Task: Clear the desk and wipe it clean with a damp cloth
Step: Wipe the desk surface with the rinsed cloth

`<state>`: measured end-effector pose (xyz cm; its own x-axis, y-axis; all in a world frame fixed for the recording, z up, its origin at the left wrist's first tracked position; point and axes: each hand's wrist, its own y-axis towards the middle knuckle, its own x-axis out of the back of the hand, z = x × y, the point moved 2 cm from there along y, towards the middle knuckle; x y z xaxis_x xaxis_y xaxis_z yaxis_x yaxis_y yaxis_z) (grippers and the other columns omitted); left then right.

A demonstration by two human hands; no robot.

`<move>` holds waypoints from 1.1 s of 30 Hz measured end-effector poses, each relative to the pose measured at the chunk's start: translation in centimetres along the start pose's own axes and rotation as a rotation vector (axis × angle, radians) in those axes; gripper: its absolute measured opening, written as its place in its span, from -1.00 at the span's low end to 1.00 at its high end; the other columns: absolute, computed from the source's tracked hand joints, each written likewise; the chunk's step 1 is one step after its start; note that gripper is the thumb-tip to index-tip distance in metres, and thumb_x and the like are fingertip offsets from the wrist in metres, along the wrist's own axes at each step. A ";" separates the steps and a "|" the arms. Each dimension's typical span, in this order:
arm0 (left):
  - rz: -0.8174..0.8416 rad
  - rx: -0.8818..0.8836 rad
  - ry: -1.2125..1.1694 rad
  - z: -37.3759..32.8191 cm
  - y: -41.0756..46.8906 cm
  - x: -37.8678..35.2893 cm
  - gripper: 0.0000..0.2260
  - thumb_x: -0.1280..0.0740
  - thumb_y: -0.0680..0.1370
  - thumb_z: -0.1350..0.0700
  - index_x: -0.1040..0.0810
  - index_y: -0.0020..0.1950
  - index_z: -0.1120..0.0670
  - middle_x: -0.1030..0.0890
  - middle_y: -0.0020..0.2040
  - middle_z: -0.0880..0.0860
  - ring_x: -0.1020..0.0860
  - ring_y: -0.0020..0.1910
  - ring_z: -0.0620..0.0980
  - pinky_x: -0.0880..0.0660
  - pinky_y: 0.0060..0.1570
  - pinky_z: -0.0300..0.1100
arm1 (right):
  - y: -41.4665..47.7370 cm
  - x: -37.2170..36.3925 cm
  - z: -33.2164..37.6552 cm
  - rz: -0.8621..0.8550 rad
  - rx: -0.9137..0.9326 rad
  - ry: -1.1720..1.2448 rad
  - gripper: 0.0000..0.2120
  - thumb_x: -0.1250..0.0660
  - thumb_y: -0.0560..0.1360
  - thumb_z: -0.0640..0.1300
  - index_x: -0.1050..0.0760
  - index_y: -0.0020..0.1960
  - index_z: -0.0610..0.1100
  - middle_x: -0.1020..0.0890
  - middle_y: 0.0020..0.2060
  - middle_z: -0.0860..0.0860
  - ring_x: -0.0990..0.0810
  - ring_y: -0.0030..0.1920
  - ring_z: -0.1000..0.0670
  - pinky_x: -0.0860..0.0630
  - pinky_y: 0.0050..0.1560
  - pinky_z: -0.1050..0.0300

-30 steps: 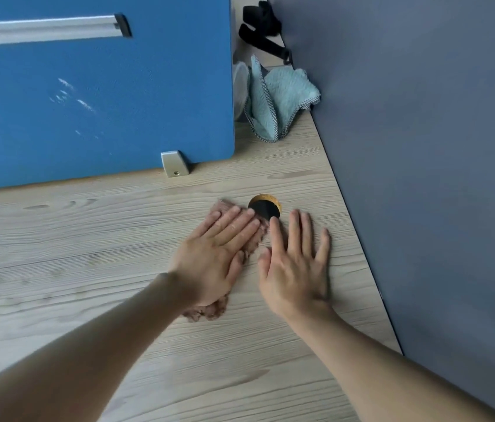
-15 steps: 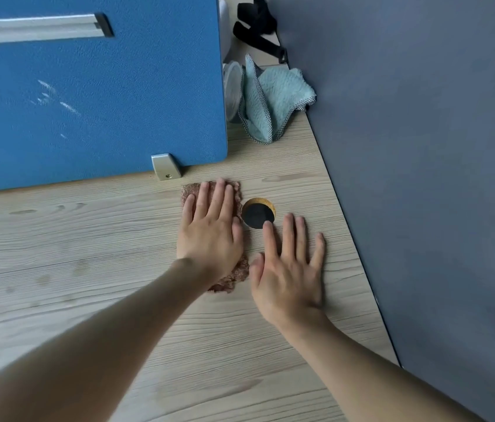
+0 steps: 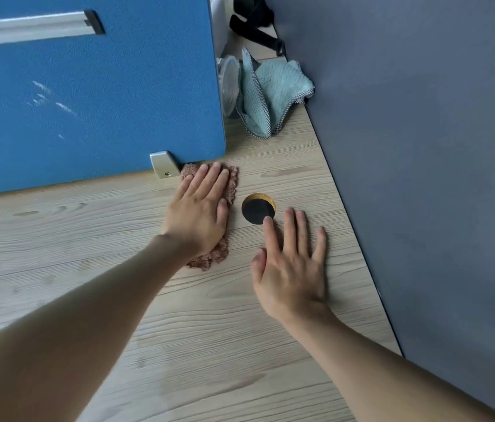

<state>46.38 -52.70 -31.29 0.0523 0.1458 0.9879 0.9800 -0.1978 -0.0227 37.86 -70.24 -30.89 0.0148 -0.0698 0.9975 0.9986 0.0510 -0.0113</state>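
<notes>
The person is leaning both bare arms in over the light wood-grain table (image 3: pixel 57 269). Closest to me, the right hand (image 3: pixel 292 269) is lying flat on the bare wood. Its fingers (image 3: pixel 290 229) are straight and a bit spread, holding nothing, and the index tip is sitting right at the edge of the round cable hole (image 3: pixel 257 210). Just left of that hole, the left hand (image 3: pixel 200 214) is pressing a fuzzy brown cloth (image 3: pixel 232 185) flat onto the table, fingers straight and together, not curling round it. The cloth's far edge is reaching the foot of the blue divider (image 3: pixel 88 102), right beside its metal bracket (image 3: pixel 162 164). Further back, a teal cloth (image 3: pixel 270 92) is slumping in the corner against a clear plastic tub (image 3: pixel 229 83), with a black strap (image 3: pixel 255 22) lying behind them.
</notes>
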 end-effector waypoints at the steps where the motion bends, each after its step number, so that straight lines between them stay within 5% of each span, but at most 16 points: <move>1: -0.030 0.083 -0.012 0.1 0.0 -0.1 -0.41 0.15 0.61 -0.08 -0.01 0.64 0.05 0.01 0.64 0.02 0.10 0.61 -0.03 0.15 0.57 -0.05 | 0.1 0.0 0.0 -0.011 -0.005 0.009 -0.39 0.04 0.55 0.09 -0.32 0.54 -0.05 -0.21 0.57 -0.22 -0.11 0.59 -0.21 0.00 0.51 -0.36; 5: -0.054 0.297 -0.023 -0.8 -2.0 -0.5 -0.40 0.17 0.61 -0.09 0.04 0.64 0.08 0.07 0.64 0.04 0.15 0.61 -0.01 0.18 0.57 -0.04 | 0.2 -0.1 0.0 -0.025 0.004 0.015 -0.40 0.01 0.54 0.08 -0.35 0.52 -0.06 -0.24 0.56 -0.23 -0.13 0.58 -0.22 -0.03 0.51 -0.36; 10: -0.011 0.175 -0.032 0.2 -3.1 0.0 -0.39 0.18 0.59 -0.10 0.04 0.64 0.04 0.07 0.64 0.00 0.18 0.60 -0.05 0.17 0.57 -0.02 | 0.2 -0.3 0.1 -0.041 0.004 0.017 -0.41 0.01 0.55 0.07 -0.35 0.52 -0.07 -0.25 0.55 -0.24 -0.13 0.58 -0.23 -0.02 0.51 -0.37; 17: 0.005 0.242 -0.009 -0.7 -3.4 0.1 -0.40 0.16 0.59 -0.08 0.06 0.64 0.03 0.09 0.64 -0.02 0.17 0.61 -0.05 0.16 0.57 0.00 | -1.5 -0.4 1.5 -0.007 0.103 0.041 -0.39 0.02 0.57 0.10 -0.26 0.57 -0.06 -0.16 0.59 -0.18 -0.08 0.60 -0.18 0.00 0.50 -0.39; 22: 0.019 0.065 0.023 0.1 -5.8 0.0 -0.42 0.16 0.61 -0.08 -0.01 0.64 0.02 0.02 0.64 0.01 0.11 0.61 -0.02 0.13 0.58 0.00 | -1.6 -0.7 2.3 0.008 0.073 -0.008 -0.38 0.02 0.55 0.10 -0.28 0.56 -0.07 -0.16 0.59 -0.19 -0.08 0.60 -0.20 0.05 0.51 -0.39; 28: 0.003 0.193 0.013 0.4 -4.9 0.5 -0.39 0.17 0.59 -0.09 0.02 0.64 0.03 0.05 0.64 0.01 0.14 0.61 -0.03 0.14 0.58 0.01 | -1.6 -0.5 2.2 0.008 0.069 -0.021 -0.38 0.02 0.55 0.10 -0.30 0.56 -0.07 -0.18 0.58 -0.20 -0.11 0.59 -0.20 0.02 0.50 -0.40; 33: 0.063 0.049 0.003 -1.2 -8.6 0.1 -0.42 0.13 0.61 -0.08 -0.02 0.64 0.02 0.01 0.63 0.02 0.10 0.61 0.02 0.09 0.57 0.05 | -1.7 -0.4 2.3 0.027 0.072 -0.035 -0.37 0.00 0.54 0.10 -0.30 0.56 -0.08 -0.18 0.58 -0.20 -0.12 0.59 -0.21 -0.01 0.48 -0.41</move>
<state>37.73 -52.18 -30.85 0.1132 0.1313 0.9849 0.9830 -0.1590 -0.0918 36.02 -67.97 -31.12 0.0389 -0.0325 0.9987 0.9916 0.1243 -0.0346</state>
